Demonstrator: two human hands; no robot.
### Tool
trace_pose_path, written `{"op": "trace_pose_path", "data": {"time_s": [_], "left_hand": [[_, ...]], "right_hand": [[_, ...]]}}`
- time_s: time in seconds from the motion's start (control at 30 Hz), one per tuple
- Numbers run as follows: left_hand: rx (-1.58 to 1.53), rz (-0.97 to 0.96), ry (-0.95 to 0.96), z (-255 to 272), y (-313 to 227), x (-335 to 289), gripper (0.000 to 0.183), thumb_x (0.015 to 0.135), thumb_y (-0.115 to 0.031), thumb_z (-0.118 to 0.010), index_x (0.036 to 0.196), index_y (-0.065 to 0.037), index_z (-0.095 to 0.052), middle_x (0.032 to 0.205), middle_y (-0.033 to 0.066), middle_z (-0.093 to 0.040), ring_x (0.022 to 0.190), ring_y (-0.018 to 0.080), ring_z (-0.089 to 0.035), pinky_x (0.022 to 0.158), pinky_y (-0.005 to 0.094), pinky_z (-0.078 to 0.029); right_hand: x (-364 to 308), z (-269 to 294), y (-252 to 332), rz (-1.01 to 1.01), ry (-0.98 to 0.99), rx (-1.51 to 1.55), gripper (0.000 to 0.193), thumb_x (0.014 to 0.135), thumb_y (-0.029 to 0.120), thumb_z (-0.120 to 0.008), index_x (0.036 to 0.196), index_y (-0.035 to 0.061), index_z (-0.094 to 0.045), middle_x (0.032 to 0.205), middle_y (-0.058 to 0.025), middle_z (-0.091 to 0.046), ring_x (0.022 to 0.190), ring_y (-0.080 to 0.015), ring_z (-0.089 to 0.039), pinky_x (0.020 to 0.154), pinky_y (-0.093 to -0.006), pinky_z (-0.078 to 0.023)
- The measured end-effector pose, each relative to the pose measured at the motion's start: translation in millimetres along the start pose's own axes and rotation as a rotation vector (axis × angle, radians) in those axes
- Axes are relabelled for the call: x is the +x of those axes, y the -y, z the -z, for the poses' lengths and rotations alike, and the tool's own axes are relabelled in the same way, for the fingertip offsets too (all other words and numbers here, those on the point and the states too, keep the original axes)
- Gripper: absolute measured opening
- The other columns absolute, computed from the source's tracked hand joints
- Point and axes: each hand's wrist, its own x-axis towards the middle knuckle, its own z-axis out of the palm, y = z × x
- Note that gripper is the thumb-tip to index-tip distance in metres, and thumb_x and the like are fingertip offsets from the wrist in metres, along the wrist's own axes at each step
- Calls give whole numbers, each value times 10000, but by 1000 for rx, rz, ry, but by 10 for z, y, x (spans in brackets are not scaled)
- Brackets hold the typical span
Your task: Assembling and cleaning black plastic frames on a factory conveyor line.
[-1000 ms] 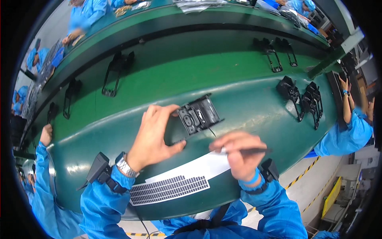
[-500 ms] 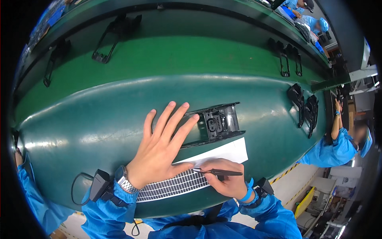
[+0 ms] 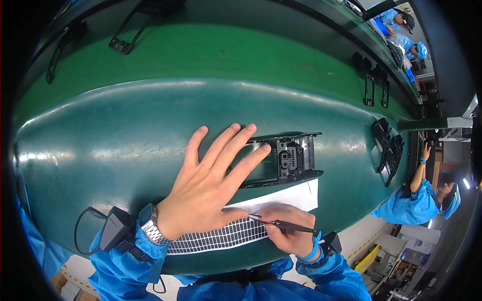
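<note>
My left hand (image 3: 203, 193) is open, its fingers spread above a black plastic housing (image 3: 295, 158), with the thumb resting on a sheet of small black rectangular labels (image 3: 216, 240). The palm hides the sheet's left part and some of the housing's near end. In my right hand (image 3: 293, 238) is a pair of black tweezers (image 3: 290, 227), gripped by thumb and fingers. Its tips meet the sheet right beside my left thumb. Whether a label sits between the tips is too small to tell. The plain white part of the sheet (image 3: 301, 195) reaches toward the housing.
Black molded parts (image 3: 387, 153) lie at the right of the green table mat (image 3: 125, 130). More black frames (image 3: 125, 40) stand along the far green shelf (image 3: 226, 55). At the right a co-worker in blue (image 3: 414, 200) raises an arm; other people (image 3: 401, 30) are at the far right.
The view has shifted a little, so the housing sits further right in the picture. The tweezers now slant more, tips still at the sheet. My left hand keeps its spread pose.
</note>
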Motion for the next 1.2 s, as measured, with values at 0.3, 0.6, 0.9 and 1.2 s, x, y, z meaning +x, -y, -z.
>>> {"op": "trace_pose_path", "data": {"time_s": [0.3,0.6,0.9,1.2], "left_hand": [[-2,2,-10,11,4,-5,1213,564,-436,-948,1600,-163,-380,1680,200,-256,1539,393,-281,1220,643,-109],[1,8,-15,26,5,-45,1214,552,-438,-951,1594,-173,-388,1684,193,-251,1544,389,-272,1221,641,-113],[12,-19,3,124,-52,53,1132,630,-384,-931,1586,-147,-373,1667,185,-273,1547,396,-261,1219,647,-120],[-89,-59,-136,-85,-20,398,875,765,-436,-856,1468,-52,-503,1419,150,-597,1359,334,-502,1157,561,-267]], "right_hand": [[31,2,45,26,25,-22,151,850,16,-771,996,-14,-752,981,-164,-762,897,-281,-759,813,-354,-610],[33,-27,52,23,40,26,154,851,-39,-753,1004,-28,-746,991,-173,-763,917,-279,-760,829,-354,-611],[-2,148,126,-9,-131,526,137,962,-48,-667,1079,-119,-671,1037,-238,-727,992,-302,-734,891,-413,-623],[977,576,246,254,-259,145,142,993,-8,-622,1124,-16,-571,996,-164,-723,960,-212,-702,889,-346,-552]]}}
